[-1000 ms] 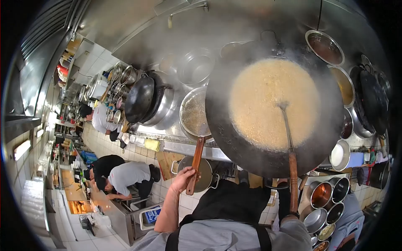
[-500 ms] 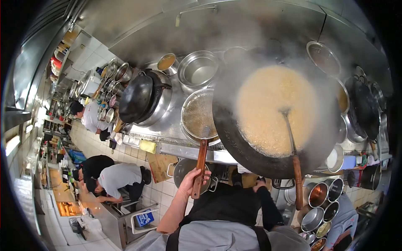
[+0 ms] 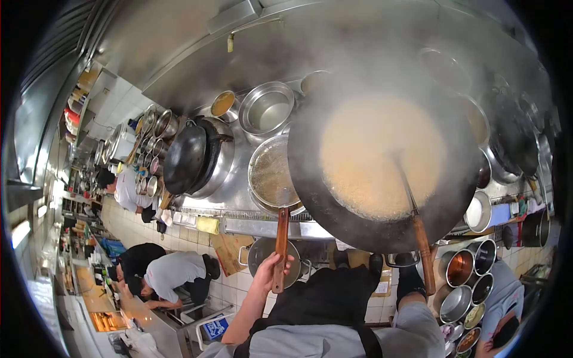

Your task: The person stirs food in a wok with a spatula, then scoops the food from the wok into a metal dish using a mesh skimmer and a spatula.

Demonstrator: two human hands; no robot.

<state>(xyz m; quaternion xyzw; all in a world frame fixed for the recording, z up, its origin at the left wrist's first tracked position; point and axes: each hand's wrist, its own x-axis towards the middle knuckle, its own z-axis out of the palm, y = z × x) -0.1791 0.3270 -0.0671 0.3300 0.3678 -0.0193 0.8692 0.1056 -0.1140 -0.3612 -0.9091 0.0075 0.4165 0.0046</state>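
My left hand (image 3: 271,271) is closed round the wooden handle (image 3: 282,232) of a round strainer (image 3: 268,173). The strainer's bowl sits over a metal pot at the wok's left side. A large black wok (image 3: 316,203) holds pale, cloudy, steaming liquid (image 3: 382,149). In it leans a long wooden-handled ladle or spatula (image 3: 422,250), its head sunk out of sight and its handle over the near rim. My right arm, in a dark sleeve, reaches toward the wok's near handle (image 3: 391,261). The fingers of my right hand (image 3: 408,260) cannot be made out.
Left of the strainer stand a metal pot of liquid (image 3: 267,108), a cup of orange-brown liquid (image 3: 223,103) and another black wok (image 3: 185,158). A large pot (image 3: 256,244) is below my left hand. Several metal bowls (image 3: 450,307) are at right. Co-workers (image 3: 179,271) bend at a counter at left.
The view has shifted slightly. My right arm has swung rightward, from beside my feet to below the wok's near handle. More steam covers the wok. My left hand keeps its grip.
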